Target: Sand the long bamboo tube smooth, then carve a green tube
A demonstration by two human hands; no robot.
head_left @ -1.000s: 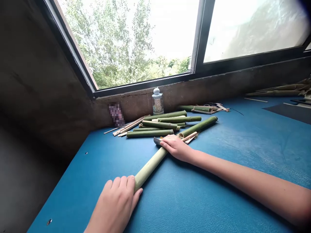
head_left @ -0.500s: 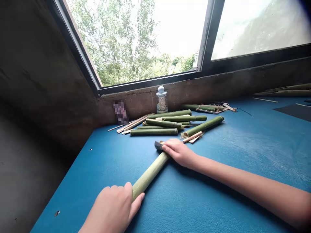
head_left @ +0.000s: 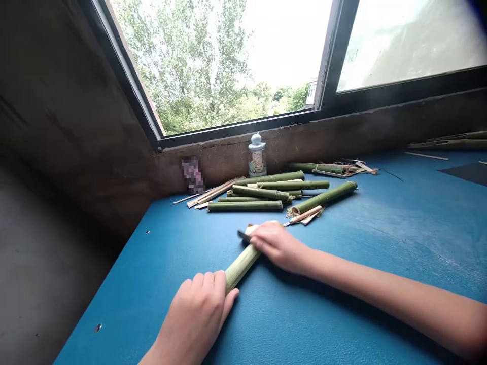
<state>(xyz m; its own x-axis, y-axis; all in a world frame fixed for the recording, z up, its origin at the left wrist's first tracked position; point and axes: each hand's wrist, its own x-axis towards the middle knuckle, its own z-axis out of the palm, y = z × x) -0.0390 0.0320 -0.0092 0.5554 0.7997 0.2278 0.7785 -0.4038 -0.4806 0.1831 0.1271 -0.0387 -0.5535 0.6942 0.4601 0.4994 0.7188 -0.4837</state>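
Note:
A pale green bamboo tube [head_left: 241, 266] slants away from me above the blue table. My left hand [head_left: 201, 304] is closed around its near end, thumb on the right side. Toward the far end, my right hand [head_left: 276, 243] is closed over a dark, folded piece of sandpaper [head_left: 244, 236], pressing it to the bamboo. The dark edge sticks out left of my fingers; the rest is hidden under the hand.
Behind the hands lies a pile of green bamboo tubes [head_left: 245, 206] with thin strips [head_left: 216, 191]. A wooden-handled knife [head_left: 306, 214] lies beside them. Against the wall stands a jar with a pale blue lid [head_left: 257, 157]. A black sheet [head_left: 466, 174] lies at right.
My left hand has slid up and right along the bamboo, closer to my right hand. The sandpaper has tilted and shifted slightly down on the tube. The view has shifted a little.

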